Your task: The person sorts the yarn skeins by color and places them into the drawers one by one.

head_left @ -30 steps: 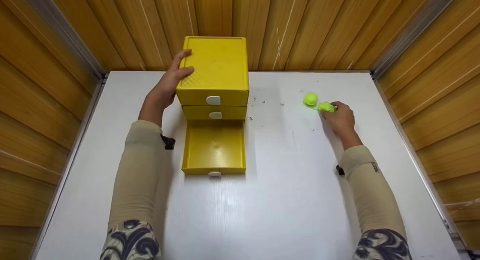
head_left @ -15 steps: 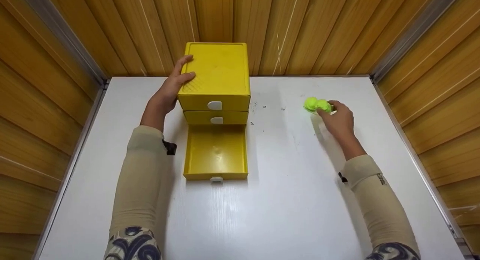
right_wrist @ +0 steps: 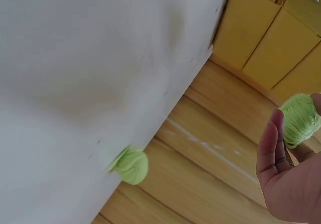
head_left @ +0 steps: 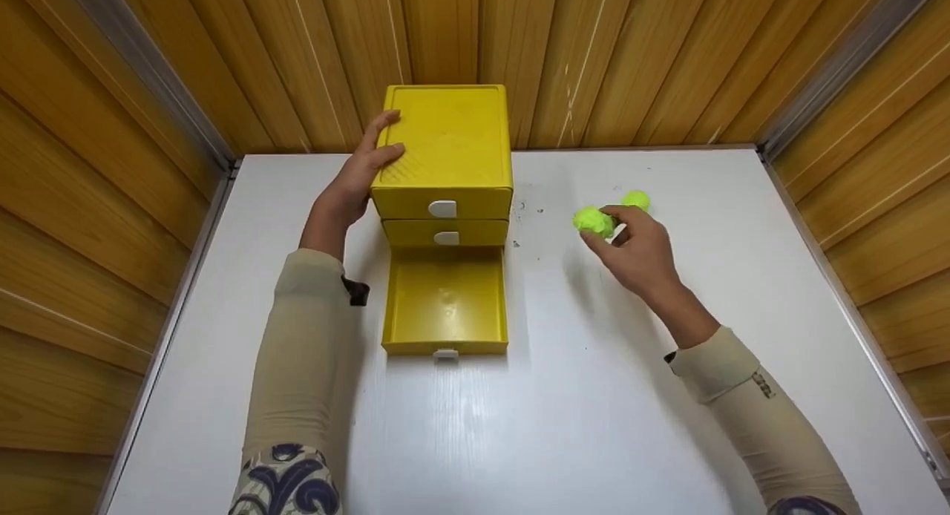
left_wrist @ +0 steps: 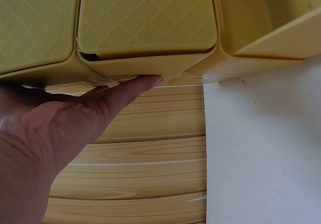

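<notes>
A yellow drawer unit (head_left: 445, 136) stands toward the back of the table, its bottom drawer (head_left: 447, 300) pulled out and holding nothing. My left hand (head_left: 358, 175) lies against the unit's left side, with thumb and a finger reaching over the top edge; in the left wrist view its fingers (left_wrist: 125, 91) are fairly straight along the wall. Above the table, to the right of the unit, my right hand (head_left: 638, 251) pinches a lime-green ball of yarn (right_wrist: 300, 119) between thumb and fingers. A second lime-green ball of yarn (head_left: 637, 199) rests on the table behind that hand.
Two upper drawers with white handles (head_left: 443, 208) are pushed in. Wood-plank walls (head_left: 542, 62) border the white table (head_left: 564, 418) at the back and sides. Small dark marks dot the tabletop right of the unit.
My right hand has lifted one yarn ball and carried it left toward the drawer unit; the other stays on the table. The left hand keeps its place on the unit.
</notes>
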The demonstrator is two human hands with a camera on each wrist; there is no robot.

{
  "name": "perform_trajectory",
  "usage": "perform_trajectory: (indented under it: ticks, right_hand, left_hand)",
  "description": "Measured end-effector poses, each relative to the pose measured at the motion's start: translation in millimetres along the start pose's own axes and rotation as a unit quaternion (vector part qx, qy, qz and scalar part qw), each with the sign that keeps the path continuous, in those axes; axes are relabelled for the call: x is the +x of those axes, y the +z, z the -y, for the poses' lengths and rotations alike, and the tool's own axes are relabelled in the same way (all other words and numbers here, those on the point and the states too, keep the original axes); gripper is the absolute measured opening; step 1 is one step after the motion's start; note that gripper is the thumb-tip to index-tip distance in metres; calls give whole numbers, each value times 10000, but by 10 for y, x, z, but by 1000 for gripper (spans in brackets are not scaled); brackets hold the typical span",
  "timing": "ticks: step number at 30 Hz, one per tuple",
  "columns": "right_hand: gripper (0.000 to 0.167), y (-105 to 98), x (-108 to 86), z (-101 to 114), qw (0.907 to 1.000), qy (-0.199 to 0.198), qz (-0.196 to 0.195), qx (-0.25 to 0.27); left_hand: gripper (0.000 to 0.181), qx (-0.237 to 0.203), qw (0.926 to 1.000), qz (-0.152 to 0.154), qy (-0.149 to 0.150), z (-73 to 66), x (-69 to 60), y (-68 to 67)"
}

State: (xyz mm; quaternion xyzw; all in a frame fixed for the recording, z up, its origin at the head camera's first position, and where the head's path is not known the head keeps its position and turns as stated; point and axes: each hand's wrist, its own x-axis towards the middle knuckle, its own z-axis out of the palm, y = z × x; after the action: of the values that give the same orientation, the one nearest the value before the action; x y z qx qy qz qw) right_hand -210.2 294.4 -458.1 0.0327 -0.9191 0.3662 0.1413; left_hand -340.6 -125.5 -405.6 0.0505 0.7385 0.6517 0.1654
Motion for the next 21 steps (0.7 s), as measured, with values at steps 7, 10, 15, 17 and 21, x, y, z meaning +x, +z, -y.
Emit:
perform_trajectory:
  ticks: [7, 10, 15, 17, 21]
  right_hand:
    - [39, 213, -137, 371, 9957, -894, 223, 65]
    - [37, 315, -179, 501, 9924, -1166, 368, 112]
    - [40, 511, -239, 702, 9856, -1526, 722, 100]
    - [40, 595, -259, 786, 9825, -1641, 882, 64]
    - [43, 771, -287, 938, 9755, -1792, 1274, -19]
  left_hand:
    - [63, -33, 10000, -3, -9, 6, -4, 0]
    - [64, -25, 10000, -10, -21, 4, -2, 2]
    - [64, 13, 10000, -7, -24, -5, -3, 5]
    - [64, 27, 10000, -1, -29, -10, -1, 4]
    - [63, 40, 10000, -8, -17, -11, 2, -2]
